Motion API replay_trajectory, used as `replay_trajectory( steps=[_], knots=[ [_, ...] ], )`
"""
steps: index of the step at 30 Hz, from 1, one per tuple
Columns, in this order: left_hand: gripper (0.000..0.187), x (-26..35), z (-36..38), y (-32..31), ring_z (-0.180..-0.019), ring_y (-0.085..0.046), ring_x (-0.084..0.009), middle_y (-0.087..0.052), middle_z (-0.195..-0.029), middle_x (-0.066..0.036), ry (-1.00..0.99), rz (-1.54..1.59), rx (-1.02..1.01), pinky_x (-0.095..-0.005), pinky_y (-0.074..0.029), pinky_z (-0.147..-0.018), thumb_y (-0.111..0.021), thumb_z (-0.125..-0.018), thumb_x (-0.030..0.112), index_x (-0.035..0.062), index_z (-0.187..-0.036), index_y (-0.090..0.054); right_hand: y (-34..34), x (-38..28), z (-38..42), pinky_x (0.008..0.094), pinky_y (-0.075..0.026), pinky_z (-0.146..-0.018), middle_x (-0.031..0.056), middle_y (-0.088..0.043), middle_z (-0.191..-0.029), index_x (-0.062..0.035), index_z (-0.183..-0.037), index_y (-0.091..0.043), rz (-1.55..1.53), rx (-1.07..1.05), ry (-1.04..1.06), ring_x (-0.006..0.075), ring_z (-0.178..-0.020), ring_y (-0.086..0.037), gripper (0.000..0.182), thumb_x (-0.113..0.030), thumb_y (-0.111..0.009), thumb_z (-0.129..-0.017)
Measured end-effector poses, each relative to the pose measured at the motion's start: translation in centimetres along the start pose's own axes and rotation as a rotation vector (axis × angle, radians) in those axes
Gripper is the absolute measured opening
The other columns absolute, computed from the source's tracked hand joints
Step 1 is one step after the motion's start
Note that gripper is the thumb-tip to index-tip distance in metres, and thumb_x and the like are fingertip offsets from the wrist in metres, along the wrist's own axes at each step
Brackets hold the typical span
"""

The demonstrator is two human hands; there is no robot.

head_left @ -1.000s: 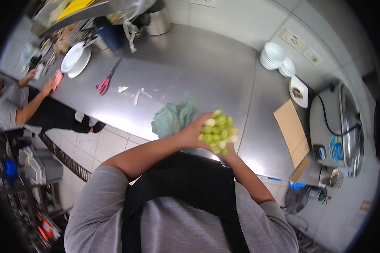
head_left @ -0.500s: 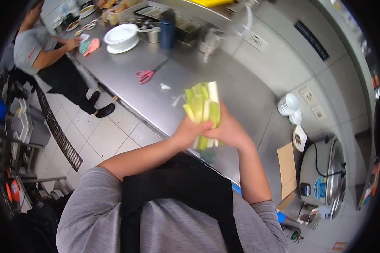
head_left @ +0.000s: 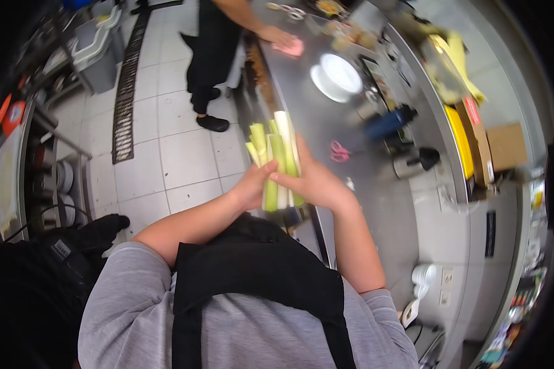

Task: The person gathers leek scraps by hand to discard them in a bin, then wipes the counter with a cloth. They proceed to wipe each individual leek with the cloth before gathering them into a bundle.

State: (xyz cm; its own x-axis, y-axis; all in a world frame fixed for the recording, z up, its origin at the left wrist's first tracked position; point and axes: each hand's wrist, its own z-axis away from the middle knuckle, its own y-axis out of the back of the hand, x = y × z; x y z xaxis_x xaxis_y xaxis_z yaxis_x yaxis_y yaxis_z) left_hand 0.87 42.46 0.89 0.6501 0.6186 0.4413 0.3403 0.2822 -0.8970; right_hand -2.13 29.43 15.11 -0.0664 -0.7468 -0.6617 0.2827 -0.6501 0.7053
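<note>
A bunch of cut leek stalks (head_left: 278, 161), pale green and white, is held upright in front of my apron. My left hand (head_left: 251, 186) wraps the bunch from the left side. On the other side, my right hand (head_left: 317, 183) is closed round it, its thumb across the front near the left thumb. The stalks stick out above and below both hands. Behind them is the edge of the steel counter (head_left: 375, 215), where pink-handled scissors (head_left: 338, 152) lie.
A co-worker's hand (head_left: 276, 35) rests on a pink cloth (head_left: 292, 47) at the counter's far end. White stacked dishes (head_left: 338, 77), a dark blue bottle (head_left: 391, 122) and a metal jug (head_left: 412, 165) stand along the counter. A floor drain grate (head_left: 128, 92) runs across the tiles at left.
My view has turned left, showing more floor and shelving. Both hands keep hold of the leeks, which are now over the counter's edge. The co-worker's hand is on the pink cloth.
</note>
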Motion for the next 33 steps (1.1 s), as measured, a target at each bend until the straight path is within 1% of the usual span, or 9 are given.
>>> replay_trajectory(
  steps=[1, 6, 8, 12, 16, 21, 22, 25, 33],
  knots=[
    [0.075, 1.7, 0.7, 1.0, -0.112, -0.058, -0.0249, -0.056, -0.124, -0.011, -0.047, -0.051, 0.013, -0.0418, -0.049, -0.096, -0.068, -0.081, 0.052, 0.0078, -0.135, -0.040, -0.6, -1.6, -1.6, 0.0371, -0.044, -0.097, 0.0359, -0.048, -0.127, 0.0104, -0.144, -0.003, 0.004, -0.028, 0.057, 0.0406, -0.118, -0.053, 0.108, -0.043, -0.071, -0.079],
    [0.081, 9.9, 5.3, 4.5, -0.117, -0.054, -0.0256, -0.054, -0.127, -0.012, -0.243, -0.071, 0.124, -0.0436, -0.046, -0.099, -0.068, -0.078, 0.057, 0.0084, -0.136, -0.039, -4.0, -9.5, -8.4, 0.0381, -0.045, -0.095, 0.0350, -0.051, -0.123, 0.0070, -0.146, -0.008, 0.121, -0.183, 0.163, 0.0403, -0.114, -0.056, 0.100, -0.046, -0.066, -0.083],
    [0.087, 12.2, 6.8, 5.9, -0.121, -0.051, -0.0268, -0.051, -0.131, -0.014, -0.257, -0.034, 0.161, -0.0453, -0.044, -0.101, -0.067, -0.077, 0.061, 0.0084, -0.139, -0.036, -4.9, -12.3, -10.7, 0.0354, -0.042, -0.098, 0.0276, -0.054, -0.126, 0.0042, -0.146, -0.018, 0.105, -0.248, 0.201, 0.0341, -0.118, -0.055, 0.082, -0.038, -0.061, -0.090],
    [0.094, 16.0, 9.2, 9.1, -0.124, -0.049, -0.0298, -0.046, -0.137, -0.016, -0.407, -0.013, 0.256, -0.0465, -0.042, -0.103, -0.062, -0.077, 0.066, 0.0082, -0.144, -0.030, -7.2, -14.4, -16.8, 0.0381, -0.047, -0.091, 0.0295, -0.059, -0.116, 0.0004, -0.146, -0.021, 0.014, -0.389, 0.307, 0.0402, -0.107, -0.060, 0.079, -0.049, -0.053, -0.093],
    [0.104, 21.1, 10.3, 12.1, -0.125, -0.047, -0.0315, -0.041, -0.141, -0.016, -0.474, 0.000, 0.248, -0.0490, -0.040, -0.105, -0.067, -0.069, 0.070, 0.0074, -0.143, -0.031, -9.3, -17.3, -23.7, 0.0375, -0.050, -0.083, 0.0254, -0.065, -0.105, -0.0002, -0.145, -0.025, -0.036, -0.468, 0.322, 0.0346, -0.095, -0.066, 0.078, -0.049, -0.054, -0.092],
    [0.101, 29.1, 8.6, 16.4, -0.115, -0.056, -0.0292, -0.052, -0.129, -0.015, -0.602, 0.046, 0.255, -0.0452, -0.049, -0.097, -0.072, -0.066, 0.068, 0.0077, -0.139, -0.037, -10.3, -22.3, -33.7, 0.0302, -0.052, -0.057, 0.0197, -0.068, -0.090, 0.0015, -0.143, -0.028, -0.120, -0.592, 0.347, 0.0203, -0.062, -0.065, 0.078, -0.047, -0.059, -0.091],
    [0.103, 30.9, 8.1, 17.7, -0.114, -0.057, -0.0288, -0.054, -0.127, -0.015, -0.618, 0.042, 0.268, -0.0446, -0.050, -0.096, -0.073, -0.064, 0.068, 0.0077, -0.139, -0.038, -10.2, -23.4, -35.9, 0.0286, -0.053, -0.060, 0.0164, -0.066, -0.088, -0.0018, -0.142, -0.033, -0.111, -0.622, 0.325, 0.0173, -0.066, -0.064, 0.062, -0.033, -0.057, -0.093],
    [0.119, 36.2, 6.6, 20.4, -0.121, -0.050, -0.0348, -0.044, -0.138, -0.015, -0.603, -0.138, 0.377, -0.0504, -0.042, -0.102, -0.058, -0.055, 0.088, 0.0095, -0.141, -0.035, -9.7, -26.5, -42.1, 0.0281, -0.052, -0.059, 0.0164, -0.066, -0.085, -0.0014, -0.141, -0.033, -0.105, -0.680, 0.335, 0.0168, -0.064, -0.064, 0.063, -0.033, -0.058, -0.093],
    [0.122, 49.0, 3.6, 24.1, -0.123, -0.049, -0.0345, -0.042, -0.139, -0.014, -0.804, -0.045, 0.466, -0.0567, -0.036, -0.106, -0.061, -0.053, 0.087, 0.0114, -0.143, -0.031, -11.0, -35.6, -55.9, 0.0321, -0.054, -0.055, 0.0205, -0.067, -0.081, 0.0012, -0.140, -0.034, -0.043, -0.798, 0.501, 0.0227, -0.061, -0.067, 0.075, -0.042, -0.065, -0.087]
  ],
)
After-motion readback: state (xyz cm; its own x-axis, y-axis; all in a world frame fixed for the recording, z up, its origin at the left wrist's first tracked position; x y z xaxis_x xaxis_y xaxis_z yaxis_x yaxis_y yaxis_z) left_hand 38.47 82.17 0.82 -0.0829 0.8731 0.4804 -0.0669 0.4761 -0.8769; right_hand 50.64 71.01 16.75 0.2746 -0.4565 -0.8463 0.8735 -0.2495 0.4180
